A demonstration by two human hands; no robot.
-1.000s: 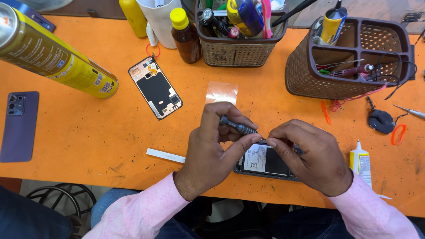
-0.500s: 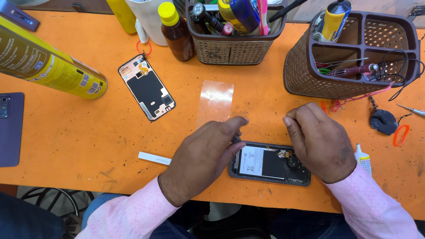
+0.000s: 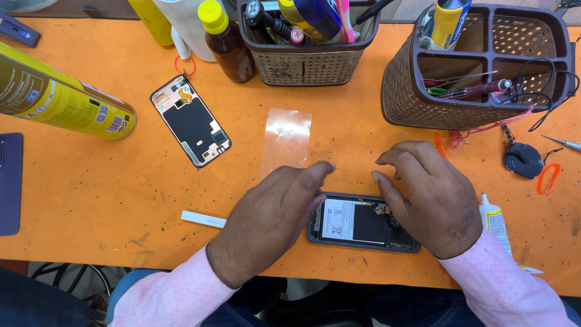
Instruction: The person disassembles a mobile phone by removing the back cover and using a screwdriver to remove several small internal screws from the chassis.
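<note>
Your left hand (image 3: 275,212) lies palm down at lower centre of the frame, its fingertips touching the left end of the opened black smartphone with its white-labelled battery showing (image 3: 361,222), which rests flat on the orange counter (image 3: 91,175) near the lower edge; the grip is released, fingers loosely spread and grasping nothing. Your right hand (image 3: 433,197) arches over the phone's right end with fingers curled downward; its grip looks released too, though whether the fingertips touch the phone cannot be told. Just above your left hand lies a clear rectangular plastic film (image 3: 286,139). At left centre of the frame a detached phone back panel with a dark inner face (image 3: 190,120) lies tilted, and a large yellow spray can (image 3: 57,100) lies on its side at upper left. A small white plastic strip (image 3: 203,218) sits just left of your left wrist. A white glue tube (image 3: 495,221) lies just beside your right wrist. At the top of the frame stand a brown bottle with a yellow cap (image 3: 227,42), a woven basket of tools (image 3: 305,57) and a brown compartmented caddy (image 3: 484,72).
</note>
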